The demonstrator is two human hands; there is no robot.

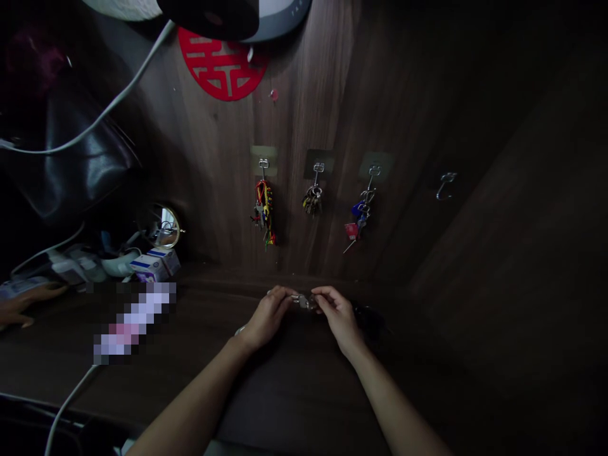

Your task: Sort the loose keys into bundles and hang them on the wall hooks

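Between my two hands, just above the dark wooden shelf, is a small bunch of keys point(304, 302). My left hand point(266, 315) pinches the bunch from the left with its fingertips. From the other side my right hand point(338, 315) grips it between thumb and fingers. A dark object lies beside the right hand, too dim to make out. On the panel behind, keys with a colourful braided cord point(264, 212) hang from the left hook, a plain key bunch point(312, 201) from the middle one, and keys with blue and red tags point(360, 218) from the third.
A bare hook point(445, 186) is at the right of the panel. Small boxes point(154, 265), a round mirror point(166, 227) and bottles point(78, 265) stand on the left, below a black leather bag point(71, 152). A white cable point(121, 96) crosses the upper left.
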